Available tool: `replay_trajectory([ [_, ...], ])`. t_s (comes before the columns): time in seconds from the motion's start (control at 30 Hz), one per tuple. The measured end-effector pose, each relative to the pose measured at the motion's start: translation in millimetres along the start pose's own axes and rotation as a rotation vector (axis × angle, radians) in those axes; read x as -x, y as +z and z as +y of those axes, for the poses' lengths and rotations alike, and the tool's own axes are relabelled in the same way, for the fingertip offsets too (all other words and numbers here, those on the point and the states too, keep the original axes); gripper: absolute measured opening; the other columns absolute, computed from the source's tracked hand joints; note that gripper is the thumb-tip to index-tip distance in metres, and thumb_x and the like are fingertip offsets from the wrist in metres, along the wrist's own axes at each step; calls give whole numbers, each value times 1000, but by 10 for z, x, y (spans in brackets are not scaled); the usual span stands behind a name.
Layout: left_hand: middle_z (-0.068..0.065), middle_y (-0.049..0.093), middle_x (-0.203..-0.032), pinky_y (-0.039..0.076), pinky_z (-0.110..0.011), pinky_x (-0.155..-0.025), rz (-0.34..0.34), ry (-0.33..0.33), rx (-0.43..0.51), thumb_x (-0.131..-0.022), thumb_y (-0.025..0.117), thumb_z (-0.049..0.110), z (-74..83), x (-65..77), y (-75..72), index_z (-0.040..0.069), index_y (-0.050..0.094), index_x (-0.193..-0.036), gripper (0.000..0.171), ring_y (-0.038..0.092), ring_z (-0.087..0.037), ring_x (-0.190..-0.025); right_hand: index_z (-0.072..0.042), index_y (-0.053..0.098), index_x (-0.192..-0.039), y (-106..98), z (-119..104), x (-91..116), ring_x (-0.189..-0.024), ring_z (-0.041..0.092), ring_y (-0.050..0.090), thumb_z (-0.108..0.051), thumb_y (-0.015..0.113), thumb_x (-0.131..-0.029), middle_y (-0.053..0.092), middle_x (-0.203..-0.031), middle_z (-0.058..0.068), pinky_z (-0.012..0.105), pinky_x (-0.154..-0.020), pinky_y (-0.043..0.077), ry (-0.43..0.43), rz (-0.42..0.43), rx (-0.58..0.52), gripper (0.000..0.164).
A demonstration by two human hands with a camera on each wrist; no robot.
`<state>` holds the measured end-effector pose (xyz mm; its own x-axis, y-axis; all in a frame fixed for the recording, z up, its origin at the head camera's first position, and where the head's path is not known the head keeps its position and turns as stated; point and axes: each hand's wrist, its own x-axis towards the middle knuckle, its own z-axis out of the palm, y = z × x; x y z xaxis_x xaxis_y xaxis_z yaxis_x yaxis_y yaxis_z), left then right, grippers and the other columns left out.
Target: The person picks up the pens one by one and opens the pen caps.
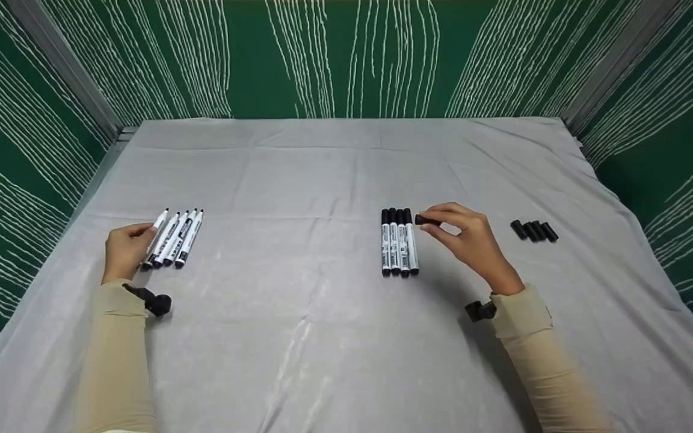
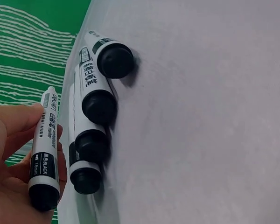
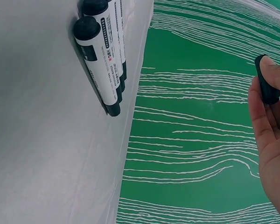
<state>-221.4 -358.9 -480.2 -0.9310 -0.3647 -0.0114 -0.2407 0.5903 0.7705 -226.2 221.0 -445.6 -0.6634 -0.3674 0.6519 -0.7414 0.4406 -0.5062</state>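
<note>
The markers (image 1: 191, 238) look like smooth white plastic with a soft gloss; the caps (image 1: 539, 231) seem black plastic, smooth and nearer matt; the tablecloth (image 1: 322, 288) is creased grey cloth with a faint sheen; the sleeves (image 1: 119, 355) are matt, wrinkled cloth; the white-streaked green walls (image 1: 256, 72) look smooth; the corner posts (image 1: 74, 72) resemble dull metal.
</note>
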Motion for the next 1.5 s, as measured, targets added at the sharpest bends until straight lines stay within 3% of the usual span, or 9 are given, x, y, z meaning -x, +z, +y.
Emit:
replay_trajectory([
  [0.13, -28, 63, -116, 42, -15, -69, 0, -11, -29, -95, 54, 20, -32, 8, 11, -6, 63, -120, 38, 51, 1, -76, -1, 74, -103, -4, -6, -5, -87, 25, 67, 3, 73, -78, 71, -98, 11, 10, -82, 47, -13, 14, -3, 24],
  [0.37, -29, 65, -111, 43, -24, -75, -3, -24, -29, -92, 53, 16, -77, 5, 25, -9, 64, -117, 37, 59, -25, -92, 0, 74, -102, -4, 5, 5, -87, 25, 67, 3, 74, -78, 71, -98, 11, 10, -82, 47, -11, 14, 5, 25],
  [0.47, -30, 62, -116, 43, -25, -78, -32, -17, -70, -93, 50, 17, -87, 0, 27, -8, 62, -121, 39, 58, -26, -95, 0, 74, -102, -5, 10, 14, -88, 25, 67, 3, 74, -78, 71, -98, 12, 10, -83, 47, 0, 5, 7, 25],
  [0.67, -28, 63, -117, 42, -21, -76, -50, -31, -98, -95, 50, 19, -81, -10, 40, -7, 62, -121, 39, 55, -12, -86, -1, 74, -104, 3, 23, 32, -90, 23, 67, 1, 74, -79, 71, -99, 11, 10, -84, 47, 15, -9, 8, 25],
  [1.1, -28, 61, -120, 42, -29, -84, -31, -9, -106, -97, 44, 20, -72, 16, 30, -7, 60, -124, 41, 57, -34, -109, -1, 73, -104, -28, 49, 67, -88, 22, 67, 1, 74, -78, 71, -99, 12, 10, -82, 47, 27, 9, 19, 26],
  [1.2, -28, 61, -120, 41, -27, -82, -16, -16, -103, -97, 44, 19, -70, 7, 33, -6, 60, -125, 41, 57, -31, -105, -2, 73, -106, -48, 66, 83, -88, 20, 67, 1, 73, -80, 71, -100, 11, 10, -81, 47, 52, 12, 16, 26],
  [1.3, -27, 63, -116, 41, -22, -74, 7, -24, -98, -97, 45, 19, -62, -4, 36, -5, 61, -125, 40, 57, -19, -89, -4, 73, -108, -82, 90, 109, -89, 14, 66, -2, 72, -82, 71, -101, 9, 11, -81, 47, 94, 18, 20, 27],
  [1.4, -26, 64, -114, 40, -16, -65, 26, -32, -87, -97, 46, 19, -38, -7, 35, -3, 62, -124, 38, 51, -4, -74, -5, 72, -110, -128, 105, 130, -92, 5, 64, -5, 71, -84, 71, -103, 8, 10, -81, 47, 160, 27, 25, 26],
  [1.5, -25, 63, -117, 40, -14, -61, 33, -29, -81, -97, 46, 18, -15, -13, 40, -3, 62, -124, 38, 48, 0, -70, -6, 72, -111, -184, 123, 150, -93, -2, 62, -7, 71, -85, 71, -104, 9, 9, -82, 47, 241, 52, 13, 26],
])
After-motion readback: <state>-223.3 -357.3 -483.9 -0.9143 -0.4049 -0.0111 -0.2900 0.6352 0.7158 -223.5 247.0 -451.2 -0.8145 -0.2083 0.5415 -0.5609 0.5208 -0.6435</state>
